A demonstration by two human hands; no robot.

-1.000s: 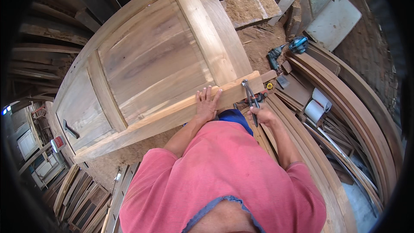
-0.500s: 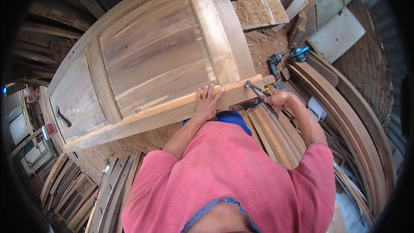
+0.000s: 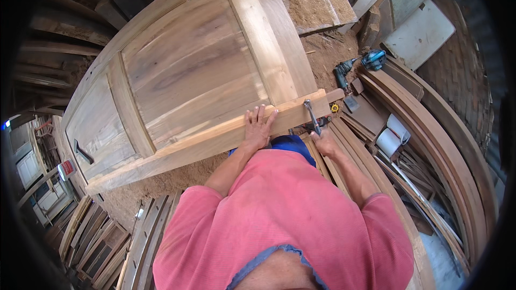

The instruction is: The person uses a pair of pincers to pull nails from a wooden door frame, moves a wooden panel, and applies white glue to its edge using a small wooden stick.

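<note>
I look down over a pink shirt at a large panelled wooden door point(image 3: 188, 75) lying flat, filling the upper left of the view. Along its near edge lies a pale wooden rail point(image 3: 215, 137), a long strip running from lower left to upper right, its right end stopping just past the door's corner.

My left hand point(image 3: 258, 129) lies flat, fingers spread wide, palm pressing down on the rail near its right end. My right hand point(image 3: 322, 142) is closed around the handle of a hammer point(image 3: 312, 115); the handle rises away from me and slightly left, and the metal head sits over the right end of the rail, touching it or just above it, I cannot tell which.

I judge the step in hand to be hammering at the rail's right end while the left hand steadies it. The next move, as I judge it, calls for keeping the spread fingers clear of the head and the rail pressed snug against the door.

Far right, on the sawdust-covered floor point(image 3: 328, 53), lies a teal power drill point(image 3: 357, 64). Curved wooden pieces point(image 3: 430, 123) are stacked to the right.
</note>
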